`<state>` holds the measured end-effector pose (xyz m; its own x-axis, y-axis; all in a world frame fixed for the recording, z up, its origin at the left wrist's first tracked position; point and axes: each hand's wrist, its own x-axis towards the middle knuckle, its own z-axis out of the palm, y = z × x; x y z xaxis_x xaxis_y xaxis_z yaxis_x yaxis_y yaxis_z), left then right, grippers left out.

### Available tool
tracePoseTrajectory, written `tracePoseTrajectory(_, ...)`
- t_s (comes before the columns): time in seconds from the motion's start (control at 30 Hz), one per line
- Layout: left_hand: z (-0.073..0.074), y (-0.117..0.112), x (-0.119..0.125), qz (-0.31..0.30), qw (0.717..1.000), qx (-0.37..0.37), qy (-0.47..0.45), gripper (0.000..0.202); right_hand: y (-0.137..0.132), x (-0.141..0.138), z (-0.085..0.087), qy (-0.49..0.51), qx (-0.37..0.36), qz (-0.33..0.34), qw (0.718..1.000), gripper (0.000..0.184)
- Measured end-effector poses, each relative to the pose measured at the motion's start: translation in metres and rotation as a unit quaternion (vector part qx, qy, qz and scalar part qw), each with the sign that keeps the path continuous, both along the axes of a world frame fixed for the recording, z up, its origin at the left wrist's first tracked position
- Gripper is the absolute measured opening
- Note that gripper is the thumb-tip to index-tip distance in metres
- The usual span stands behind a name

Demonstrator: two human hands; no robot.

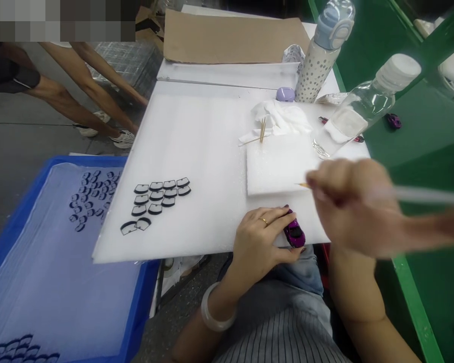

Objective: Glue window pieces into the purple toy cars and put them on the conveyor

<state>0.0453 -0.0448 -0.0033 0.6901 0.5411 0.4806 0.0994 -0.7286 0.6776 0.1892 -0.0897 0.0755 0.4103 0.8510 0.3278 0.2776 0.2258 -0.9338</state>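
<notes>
Head cam looks down at a white foam sheet (196, 151) lying on the tabletop. The left hand (259, 242) sits at the near edge of the sheet with its fingers (278, 219) curled around a small purple toy car (294, 233), clamped on it from the top and side, so the car is pinned against the foam right in front of the person. The right hand (348, 204) is up in the air just above and to the right of the car, pretty blurred, fingers pinched together on a thin wooden stick (301, 185) whose tip pokes out to the left over a small white foam pad (278, 164). A pale streak runs off to the right of that hand, can't tell what it is. Left on the sheet there's a cluster of little black window-shaped parts (157, 197), and more of them lie in a blue bin (139, 312) beside the tabletop. Further back: a crumpled white cloth (283, 117) with a few sticks next to it, a clear bottle (359, 112) leaning, a dotted bottle (320, 55), a small lilac blob (285, 94), and cardboard (230, 38). Another purple car (393, 121) sits on the green surface, well apart. Someone else's arms (79, 85) reach down at the far left.
</notes>
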Motion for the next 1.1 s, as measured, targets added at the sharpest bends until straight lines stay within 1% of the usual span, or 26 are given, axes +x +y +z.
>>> tracePoseTrajectory(0.07, 0.000, 0.000, -0.001, -0.002, 1.000, 0.003, 0.002, 0.045, 0.017, 0.005, -0.004, 0.045, -0.003, 0.030, 0.998, 0.053)
tracePoseTrajectory(0.1, -0.001, 0.000, -0.002, -0.005, 1.000, 0.006, 0.005, 0.045, 0.021, 0.007, -0.005, 0.055, 0.002, 0.030, 0.998, 0.049)
tracePoseTrajectory(0.13, -0.001, 0.000, -0.002, -0.007, 1.000, 0.009, 0.009, 0.045, 0.020, 0.009, -0.006, 0.045, 0.021, 0.002, 0.999, 0.043)
tracePoseTrajectory(0.17, -0.001, 0.000, -0.003, -0.010, 1.000, 0.014, 0.011, 0.045, 0.015, 0.013, -0.006, 0.025, 0.060, -0.056, 0.996, 0.036)
tracePoseTrajectory(0.2, -0.001, 0.000, -0.003, -0.012, 1.000, 0.020, 0.012, 0.044, 0.007, 0.018, -0.006, 0.000, 0.104, -0.137, 0.985, 0.029)
tracePoseTrajectory(0.23, -0.001, 0.000, -0.004, -0.013, 1.000, 0.025, 0.012, 0.044, -0.002, 0.025, -0.006, -0.028, 0.129, -0.220, 0.966, 0.023)
tracePoseTrajectory(0.27, -0.001, 0.000, -0.004, -0.013, 0.999, 0.027, 0.013, 0.043, -0.012, 0.033, -0.008, -0.062, 0.117, -0.290, 0.948, 0.017)
tracePoseTrajectory(0.3, -0.001, 0.000, -0.004, -0.012, 0.999, 0.028, 0.014, 0.043, -0.021, 0.043, -0.011, -0.103, 0.066, -0.336, 0.934, 0.014)
tracePoseTrajectory(0.33, -0.001, 0.000, -0.004, -0.012, 0.999, 0.028, 0.015, 0.044, -0.029, 0.052, -0.015, -0.151, -0.013, -0.353, 0.923, 0.014)
tracePoseTrajectory(0.37, -0.002, 0.000, -0.005, -0.012, 0.999, 0.027, 0.018, 0.045, -0.034, 0.062, -0.021, -0.201, -0.098, -0.341, 0.913, 0.017)
tracePoseTrajectory(0.4, -0.002, 0.000, -0.005, -0.013, 0.999, 0.026, 0.021, 0.046, -0.036, 0.070, -0.027, -0.246, -0.167, -0.316, 0.901, 0.023)
tracePoseTrajectory(0.43, -0.003, 0.000, -0.005, -0.014, 0.999, 0.026, 0.024, 0.046, -0.035, 0.078, -0.034, -0.286, -0.211, -0.292, 0.888, 0.030)
tracePoseTrajectory(0.47, -0.003, 0.000, -0.005, -0.015, 0.999, 0.026, 0.026, 0.047, -0.032, 0.084, -0.041, -0.321, -0.230, -0.274, 0.877, 0.034)
tracePoseTrajectory(0.5, -0.003, 0.000, -0.005, -0.016, 0.999, 0.025, 0.028, 0.047, -0.028, 0.088, -0.046, -0.351, -0.233, -0.261, 0.869, 0.034)
tracePoseTrajectory(0.57, -0.003, -0.001, -0.005, -0.017, 0.999, 0.024, 0.029, 0.047, -0.020, 0.092, -0.051, -0.394, -0.210, -0.254, 0.858, 0.023)
tracePoseTrajectory(0.63, -0.003, -0.001, -0.005, -0.015, 0.999, 0.023, 0.027, 0.048, -0.018, 0.086, -0.048, -0.412, -0.135, -0.259, 0.863, 0.013)
tracePoseTrajectory(0.67, -0.002, -0.001, -0.005, -0.013, 0.999, 0.023, 0.027, 0.048, -0.021, 0.079, -0.044, -0.400, -0.079, -0.260, 0.875, 0.012)
tracePoseTrajectory(0.73, -0.001, -0.001, -0.005, -0.012, 0.999, 0.023, 0.030, 0.047, -0.034, 0.057, -0.037, -0.326, 0.034, -0.252, 0.911, 0.016)
tracePoseTrajectory(0.77, -0.001, -0.001, -0.005, -0.013, 0.999, 0.023, 0.033, 0.047, -0.042, 0.044, -0.035, -0.271, 0.073, -0.233, 0.931, 0.022)
tracePoseTrajectory(0.8, -0.001, -0.001, -0.005, -0.014, 0.999, 0.023, 0.035, 0.046, -0.051, 0.030, -0.034, -0.221, 0.089, -0.204, 0.950, 0.026)
tracePoseTrajectory(0.83, -0.001, -0.001, -0.005, -0.016, 0.999, 0.023, 0.036, 0.046, -0.060, 0.018, -0.036, -0.187, 0.089, -0.170, 0.964, 0.030)
tracePoseTrajectory(0.9, 0.000, 0.000, -0.005, -0.018, 0.999, 0.025, 0.039, 0.046, -0.072, -0.003, -0.043, -0.160, 0.065, -0.123, 0.977, 0.033)
tracePoseTrajectory(1.0, 0.000, 0.000, -0.005, -0.018, 0.999, 0.031, 0.041, 0.046, -0.078, -0.015, -0.057, -0.159, 0.039, -0.123, 0.979, 0.032)
tracePoseTrajectory(1.1, 0.000, 0.000, -0.005, -0.016, 0.998, 0.031, 0.042, 0.046, -0.079, -0.014, -0.063, -0.167, 0.019, -0.124, 0.978, 0.031)
